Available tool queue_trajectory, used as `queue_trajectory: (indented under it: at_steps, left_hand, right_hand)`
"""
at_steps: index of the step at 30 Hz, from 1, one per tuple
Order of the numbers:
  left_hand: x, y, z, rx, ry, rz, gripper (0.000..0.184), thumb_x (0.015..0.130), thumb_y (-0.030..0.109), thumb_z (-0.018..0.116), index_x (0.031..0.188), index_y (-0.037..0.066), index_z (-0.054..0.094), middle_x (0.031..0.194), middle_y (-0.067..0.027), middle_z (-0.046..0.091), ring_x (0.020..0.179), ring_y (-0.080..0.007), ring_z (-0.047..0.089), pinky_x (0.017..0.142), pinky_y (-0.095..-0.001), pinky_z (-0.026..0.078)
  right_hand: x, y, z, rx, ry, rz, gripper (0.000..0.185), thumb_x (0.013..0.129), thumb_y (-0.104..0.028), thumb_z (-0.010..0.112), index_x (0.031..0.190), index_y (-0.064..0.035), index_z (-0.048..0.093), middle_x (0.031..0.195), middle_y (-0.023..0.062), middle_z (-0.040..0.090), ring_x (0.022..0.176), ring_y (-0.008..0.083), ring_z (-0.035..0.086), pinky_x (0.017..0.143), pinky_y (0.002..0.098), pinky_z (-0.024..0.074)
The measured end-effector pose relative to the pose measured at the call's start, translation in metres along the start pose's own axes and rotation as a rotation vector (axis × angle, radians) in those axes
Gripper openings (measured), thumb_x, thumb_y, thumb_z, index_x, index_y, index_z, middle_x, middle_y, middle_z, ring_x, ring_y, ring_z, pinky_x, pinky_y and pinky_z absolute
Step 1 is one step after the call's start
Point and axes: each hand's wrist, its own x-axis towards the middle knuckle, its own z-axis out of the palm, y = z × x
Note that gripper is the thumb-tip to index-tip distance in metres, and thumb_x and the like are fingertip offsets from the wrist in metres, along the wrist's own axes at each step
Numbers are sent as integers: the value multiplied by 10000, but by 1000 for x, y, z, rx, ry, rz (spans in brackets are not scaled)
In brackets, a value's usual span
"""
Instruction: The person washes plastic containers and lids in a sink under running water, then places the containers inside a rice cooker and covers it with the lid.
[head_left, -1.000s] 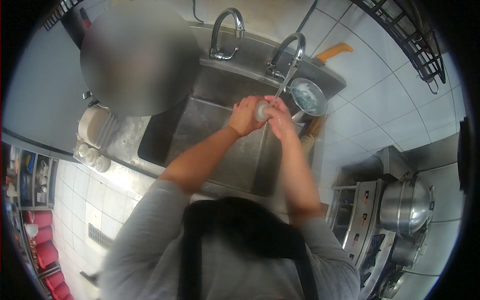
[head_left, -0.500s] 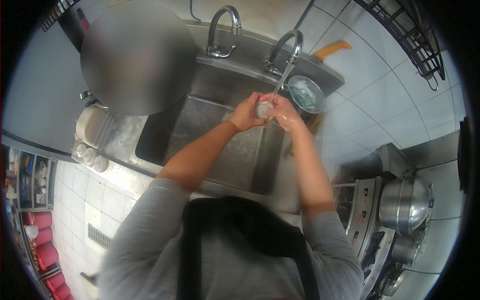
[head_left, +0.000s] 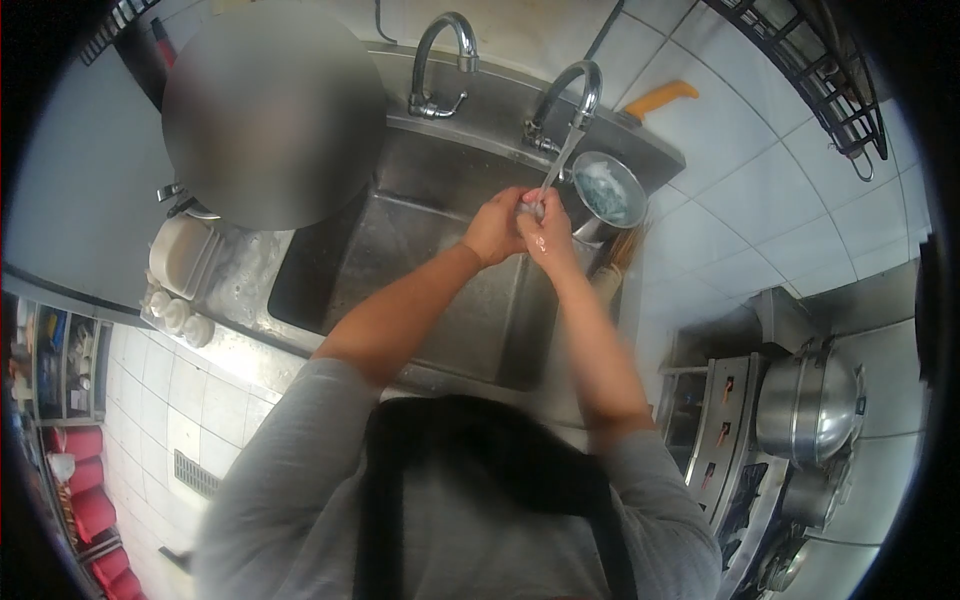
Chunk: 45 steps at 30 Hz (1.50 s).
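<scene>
Over the sink basin [head_left: 430,310], my left hand [head_left: 494,230] and my right hand [head_left: 548,238] are cupped close together under a running tap [head_left: 590,85]. Between them they hold a small, whitish round container [head_left: 531,209], now mostly covered by my fingers. The water stream [head_left: 563,160] falls onto the container and my right fingers. Both hands are closed around it, and my right hand looks wet. Just right of my hands stands a metal bowl [head_left: 634,205] with a bluish-white, foamy scrubber in it.
A second tap [head_left: 440,60] rises at the back. Several small white containers [head_left: 180,318] and a white dish [head_left: 178,252] stand on the left counter. An orange-handled tool [head_left: 660,100] lies behind the bowl. Pots [head_left: 805,405] and a stove [head_left: 725,440] are at right.
My right hand has turned and drawn in to the left, covering more of the container, whose round end showed before. My right forearm has swung left. The water keeps running.
</scene>
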Motion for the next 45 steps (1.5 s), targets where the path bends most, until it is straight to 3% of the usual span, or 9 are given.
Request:
queue_trajectory:
  at_steps: [4, 7, 16, 26, 32, 34, 38, 42, 45]
  left_hand:
    - [-4, 1, 2, 24, 139, 113, 736, 588, 190, 797, 1220, 42, 450, 1115, -163, 576, 1032, -336, 566, 878, -378, 455]
    - [-8, -3, 1, 41, 156, -40, 753, 586, 189, 801, 1230, 45, 438, 1123, -163, 578, 1041, -334, 566, 882, -376, 457]
    - [-5, 2, 5, 106, 148, -31, 679, 607, 200, 788, 1188, 57, 465, 1090, -157, 591, 995, -340, 579, 824, -379, 472]
    - [-7, 11, 7, 222, 280, 7, 569, 647, 237, 761, 1122, 78, 491, 1085, -130, 574, 986, -345, 563, 780, -409, 478]
    - [-11, -3, 3, 273, 320, -87, 558, 659, 256, 764, 1103, 50, 496, 1071, -155, 569, 959, -319, 580, 769, -387, 481]
    - [-12, -29, 7, 229, 362, -299, 553, 671, 246, 769, 1101, 35, 493, 1065, -162, 570, 945, -290, 589, 760, -382, 481]
    - [-16, -65, 16, -1380, 22, -896, 550, 836, 535, 533, 1122, 66, 509, 1014, -149, 593, 825, -232, 608, 680, -334, 493]
    - [-7, -35, 28, -1609, -51, -824, 617, 870, 623, 371, 1130, 85, 527, 964, -177, 615, 760, -241, 618, 597, -283, 495]
    - [-1, -47, 36, -1820, -432, -666, 632, 887, 627, 325, 1147, 91, 537, 945, -191, 629, 746, -250, 621, 597, -290, 519]
  right_hand:
    - [5, 2, 6, 191, 3, 309, 176, 793, -69, 539, 966, -42, 537, 946, 58, 583, 860, 155, 558, 746, 267, 435]
    - [6, -3, -3, 846, -78, 453, 172, 819, -94, 555, 982, -38, 561, 946, 46, 580, 891, 142, 554, 751, 259, 439]
    - [-15, -37, -34, -185, -118, -145, 340, 724, -87, 688, 1055, -132, 625, 1194, 131, 501, 910, 230, 597, 713, 303, 497]
    - [-23, -34, -21, 16, 45, -106, 217, 713, -123, 716, 858, -42, 576, 1104, 139, 520, 830, 257, 593, 681, 311, 498]
    - [-16, -18, -14, -305, 106, -370, 224, 777, -167, 684, 903, -24, 566, 1037, 147, 536, 814, 248, 588, 657, 303, 478]
    - [-1, -8, -6, 280, 80, 221, 214, 832, -205, 628, 880, -6, 566, 973, 131, 553, 835, 237, 577, 686, 305, 471]
    - [33, 16, 12, 1472, 119, 868, 251, 907, -217, 523, 869, 22, 590, 910, 105, 601, 845, 208, 575, 755, 320, 465]
    - [22, -41, -22, 889, -111, 461, 237, 910, -127, 469, 985, 44, 614, 922, 109, 644, 815, 178, 598, 768, 315, 474]
    - [5, 0, -48, 647, 194, 448, 241, 914, -130, 458, 996, 35, 614, 917, 101, 644, 859, 191, 605, 729, 296, 490]
